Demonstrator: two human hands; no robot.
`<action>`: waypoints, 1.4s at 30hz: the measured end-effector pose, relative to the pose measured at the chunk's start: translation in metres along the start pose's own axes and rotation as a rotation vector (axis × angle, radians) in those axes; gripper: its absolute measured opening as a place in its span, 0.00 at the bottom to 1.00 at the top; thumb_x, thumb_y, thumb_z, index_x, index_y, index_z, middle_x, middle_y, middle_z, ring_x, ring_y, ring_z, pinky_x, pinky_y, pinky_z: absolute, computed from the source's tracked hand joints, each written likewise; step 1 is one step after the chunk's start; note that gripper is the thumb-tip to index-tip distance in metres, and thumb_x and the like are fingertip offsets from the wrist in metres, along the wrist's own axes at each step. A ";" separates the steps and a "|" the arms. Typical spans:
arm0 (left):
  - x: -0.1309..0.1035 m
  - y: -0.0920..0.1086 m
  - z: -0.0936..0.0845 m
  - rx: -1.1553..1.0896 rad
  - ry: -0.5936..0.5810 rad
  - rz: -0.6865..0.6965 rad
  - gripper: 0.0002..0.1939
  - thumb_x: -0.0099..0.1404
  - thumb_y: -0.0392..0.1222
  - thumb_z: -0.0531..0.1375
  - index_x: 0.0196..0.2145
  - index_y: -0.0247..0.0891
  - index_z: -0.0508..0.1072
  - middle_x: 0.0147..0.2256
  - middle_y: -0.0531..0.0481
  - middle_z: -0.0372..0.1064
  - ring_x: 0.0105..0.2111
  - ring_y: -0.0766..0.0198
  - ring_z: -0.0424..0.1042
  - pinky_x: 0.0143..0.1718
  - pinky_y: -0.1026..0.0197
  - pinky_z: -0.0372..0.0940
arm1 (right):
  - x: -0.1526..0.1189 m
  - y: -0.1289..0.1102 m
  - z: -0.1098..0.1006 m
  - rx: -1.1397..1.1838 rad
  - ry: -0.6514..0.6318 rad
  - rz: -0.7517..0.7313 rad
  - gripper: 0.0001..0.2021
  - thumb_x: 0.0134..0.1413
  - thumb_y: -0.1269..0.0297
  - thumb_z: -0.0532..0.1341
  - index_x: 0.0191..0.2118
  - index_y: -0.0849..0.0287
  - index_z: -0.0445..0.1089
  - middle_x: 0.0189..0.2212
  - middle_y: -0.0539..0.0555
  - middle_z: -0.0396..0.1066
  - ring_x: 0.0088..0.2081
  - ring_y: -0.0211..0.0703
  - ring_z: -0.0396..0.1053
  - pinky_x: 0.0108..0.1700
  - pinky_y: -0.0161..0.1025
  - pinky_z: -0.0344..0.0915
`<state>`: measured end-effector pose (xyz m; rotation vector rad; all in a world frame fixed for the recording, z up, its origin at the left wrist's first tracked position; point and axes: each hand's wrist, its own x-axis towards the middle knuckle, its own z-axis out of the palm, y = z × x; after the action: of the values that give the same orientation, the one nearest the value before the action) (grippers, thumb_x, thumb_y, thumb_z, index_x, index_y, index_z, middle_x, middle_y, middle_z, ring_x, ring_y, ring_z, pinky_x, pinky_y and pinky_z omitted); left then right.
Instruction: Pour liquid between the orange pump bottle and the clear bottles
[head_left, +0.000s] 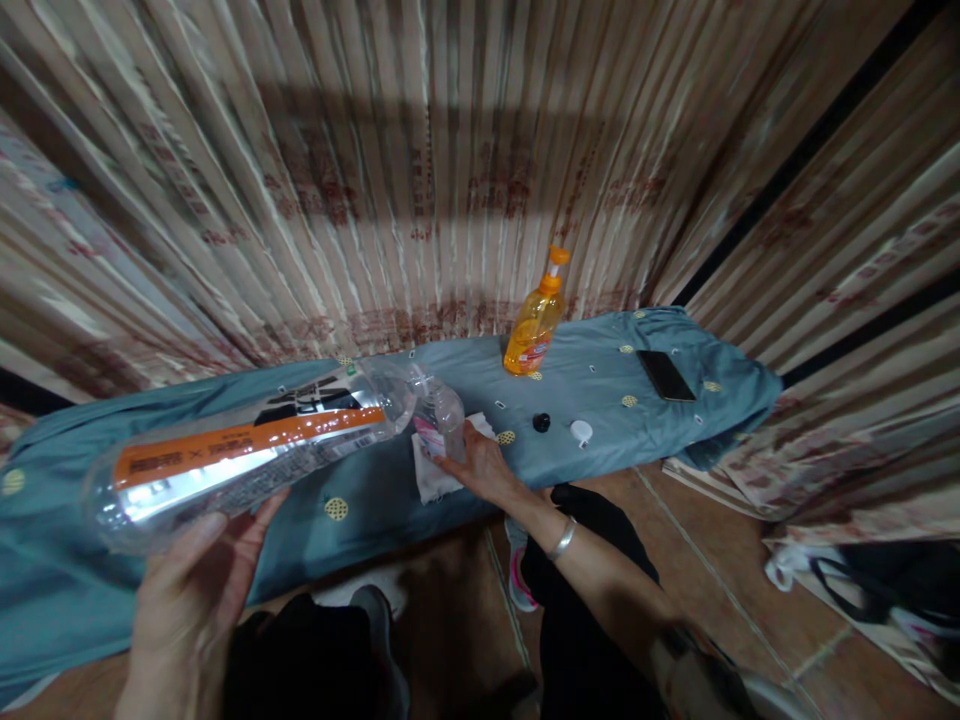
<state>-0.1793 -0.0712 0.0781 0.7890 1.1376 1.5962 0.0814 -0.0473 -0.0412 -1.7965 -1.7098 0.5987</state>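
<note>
My left hand (206, 565) is closed around the lower side of a large clear plastic bottle (247, 450) with an orange and silver label. That bottle lies tilted almost level, its neck pointing right. Its mouth meets or overlaps the top of a small clear bottle (442, 412) with a pink label; whether they touch or any liquid passes, I cannot tell. The fingers of my right hand (480, 462) grip the small bottle from the right side. Beneath it a folded white cloth (435, 485) lies on the blue-green covered surface (352, 540).
An orange pump bottle (534, 325), partly filled, stands near the curtain (420, 200). A black cap (541, 422), a white cap (580, 431) and a dark flat phone-like object (665, 375) lie to the right. Bags (885, 580) rest at lower right by the tiled floor (697, 540).
</note>
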 end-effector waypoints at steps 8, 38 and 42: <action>-0.001 0.002 0.002 -0.008 -0.011 0.014 0.21 0.43 0.41 0.73 0.37 0.51 0.77 0.52 0.58 0.75 0.70 0.43 0.50 0.70 0.26 0.41 | -0.001 -0.003 -0.004 0.017 -0.025 0.005 0.24 0.58 0.59 0.69 0.57 0.60 0.64 0.47 0.62 0.78 0.49 0.56 0.77 0.49 0.44 0.71; 0.006 -0.004 -0.003 -0.072 -0.002 0.000 0.39 0.37 0.43 0.77 0.48 0.62 0.74 0.52 0.62 0.75 0.70 0.45 0.51 0.71 0.29 0.41 | -0.002 -0.007 -0.005 0.020 -0.041 0.036 0.25 0.58 0.58 0.68 0.57 0.64 0.64 0.48 0.65 0.77 0.51 0.58 0.77 0.49 0.45 0.70; 0.006 -0.004 -0.002 -0.066 -0.002 -0.004 0.37 0.37 0.44 0.77 0.47 0.60 0.75 0.50 0.60 0.77 0.70 0.45 0.51 0.71 0.29 0.41 | -0.002 -0.007 -0.006 0.027 -0.038 0.029 0.26 0.59 0.59 0.68 0.57 0.65 0.64 0.48 0.66 0.77 0.50 0.58 0.77 0.49 0.45 0.70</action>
<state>-0.1817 -0.0660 0.0729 0.7448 1.0782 1.6212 0.0798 -0.0504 -0.0321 -1.8043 -1.6953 0.6699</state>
